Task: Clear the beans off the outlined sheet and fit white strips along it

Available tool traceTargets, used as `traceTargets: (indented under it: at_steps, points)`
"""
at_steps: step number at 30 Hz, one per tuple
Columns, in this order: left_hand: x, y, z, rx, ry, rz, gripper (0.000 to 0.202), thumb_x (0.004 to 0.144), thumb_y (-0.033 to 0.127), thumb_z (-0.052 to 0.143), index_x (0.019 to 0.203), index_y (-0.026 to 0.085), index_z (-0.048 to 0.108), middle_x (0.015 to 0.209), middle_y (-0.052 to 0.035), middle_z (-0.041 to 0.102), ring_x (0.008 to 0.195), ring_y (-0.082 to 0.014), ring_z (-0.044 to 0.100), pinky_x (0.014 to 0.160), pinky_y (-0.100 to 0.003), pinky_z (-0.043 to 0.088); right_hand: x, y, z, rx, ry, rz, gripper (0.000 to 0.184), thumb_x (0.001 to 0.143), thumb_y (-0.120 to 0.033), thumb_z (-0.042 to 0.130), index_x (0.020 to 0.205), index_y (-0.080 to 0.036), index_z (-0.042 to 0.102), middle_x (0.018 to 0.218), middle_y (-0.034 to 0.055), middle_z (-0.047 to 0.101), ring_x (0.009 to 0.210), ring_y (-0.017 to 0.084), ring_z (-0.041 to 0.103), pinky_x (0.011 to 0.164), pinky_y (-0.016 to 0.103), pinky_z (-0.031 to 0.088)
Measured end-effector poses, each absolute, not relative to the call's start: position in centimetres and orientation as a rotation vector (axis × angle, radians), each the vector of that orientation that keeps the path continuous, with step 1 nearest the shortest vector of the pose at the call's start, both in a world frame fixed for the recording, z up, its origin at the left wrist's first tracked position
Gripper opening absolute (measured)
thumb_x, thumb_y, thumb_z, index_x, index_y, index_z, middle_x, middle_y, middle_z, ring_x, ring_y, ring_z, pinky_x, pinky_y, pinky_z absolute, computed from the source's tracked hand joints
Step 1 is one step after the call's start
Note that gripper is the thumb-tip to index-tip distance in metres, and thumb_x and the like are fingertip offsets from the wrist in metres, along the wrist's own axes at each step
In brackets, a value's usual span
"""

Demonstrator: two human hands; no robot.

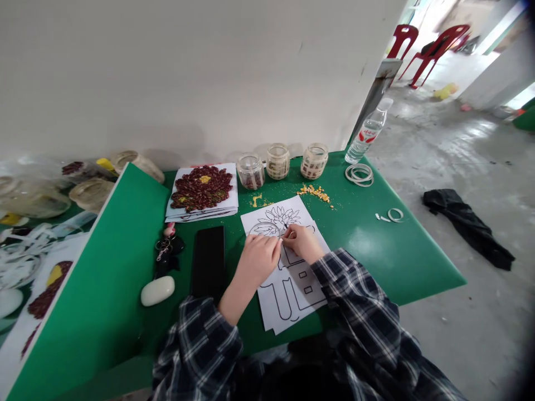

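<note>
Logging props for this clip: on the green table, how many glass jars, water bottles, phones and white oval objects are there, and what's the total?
Glass jars: 3
Water bottle: 1
Phone: 1
White oval object: 1
Total: 6

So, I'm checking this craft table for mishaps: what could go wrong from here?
The scattered yellow grains lie just beyond the flower sheet; a sleeve might sweep them onto it. The water bottle stands at the far edge of the table and could be knocked off. The jars behind the sheet might tip if reached over.
</note>
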State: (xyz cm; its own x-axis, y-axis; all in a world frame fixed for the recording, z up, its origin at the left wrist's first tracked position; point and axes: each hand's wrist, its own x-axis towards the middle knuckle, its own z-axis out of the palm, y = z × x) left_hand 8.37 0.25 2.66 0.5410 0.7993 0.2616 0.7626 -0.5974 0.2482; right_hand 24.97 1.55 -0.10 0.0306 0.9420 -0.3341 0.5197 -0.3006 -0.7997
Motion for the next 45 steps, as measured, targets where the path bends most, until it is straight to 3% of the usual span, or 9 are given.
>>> traceTargets:
  at_steps: [5,13,19,25,36,45]
  points:
    - [6.1,1.1,2.8,2.594,1.601,0.756,0.031,0.097,0.026,0.039,0.07,0.019,0.052,0.063,-0.0002,0.057,0.065,-0.0161,0.054,0.073,-0.033,0.035,25.7,1.5,-0.2,-1.674,-1.351,1.399,0.019,0.079,-0.037,0.065,0.077,-0.021,0.054,0.054,-0.006,0.055,0.042,0.008,0.047,0.039,0.018,0.035]
    - [6.5,0.9,2.1,2.549,1.548,0.711,0.031,0.097,0.026,0.039,0.069,0.019,0.051,0.064,0.0004,0.057,0.066,-0.0159,0.053,0.072,-0.033,0.034,25.2,1.1,-0.3,-1.753,-1.4,1.28,0.03,0.07,-0.044,0.074,0.073,-0.021,0.055,0.048,-0.0057,0.054,0.039,0.009,0.046,0.039,0.021,0.035]
    - [7.4,0.2,1.8,2.53,1.45,0.706,0.032,0.099,0.028,0.036,0.073,0.019,0.053,0.065,-0.0004,0.057,0.066,-0.017,0.053,0.072,-0.032,0.034,26.2,1.0,1.1,-1.447,-1.143,1.342,0.036,0.083,-0.055,0.057,0.081,-0.02,0.059,0.048,-0.0053,0.053,0.037,0.009,0.045,0.037,0.02,0.036]
    - [7.8,-0.1,1.3,2.519,1.371,0.763,0.031,0.099,0.029,0.035,0.079,0.019,0.055,0.069,-0.0014,0.059,0.07,-0.0183,0.054,0.071,-0.032,0.035,26.4,0.3,2.1,-1.309,-1.241,1.332,0.033,0.076,-0.045,0.069,0.096,-0.019,0.067,0.066,-0.0013,0.062,0.047,0.008,0.051,0.042,0.02,0.042]
    - [8.1,-0.3,1.1,2.58,1.328,0.675,0.032,0.1,0.028,0.033,0.083,0.018,0.059,0.072,-0.0029,0.061,0.073,-0.0184,0.056,0.075,-0.033,0.036,25.9,0.2,2.5,-1.409,-1.421,1.373,0.022,0.08,-0.04,0.064,0.079,-0.018,0.061,0.055,-0.0049,0.051,0.048,0.009,0.044,0.045,0.022,0.037]
    - [8.3,-0.2,1.9,2.639,1.498,0.58,0.034,0.099,0.029,0.035,0.079,0.019,0.061,0.072,-0.0034,0.065,0.074,-0.0187,0.058,0.077,-0.035,0.032,27.5,-0.6,3.3,-1.523,-1.637,0.866,0.016,0.087,-0.034,0.053,0.083,-0.019,0.059,0.077,0.002,0.063,0.066,0.013,0.053,0.062,0.025,0.043]
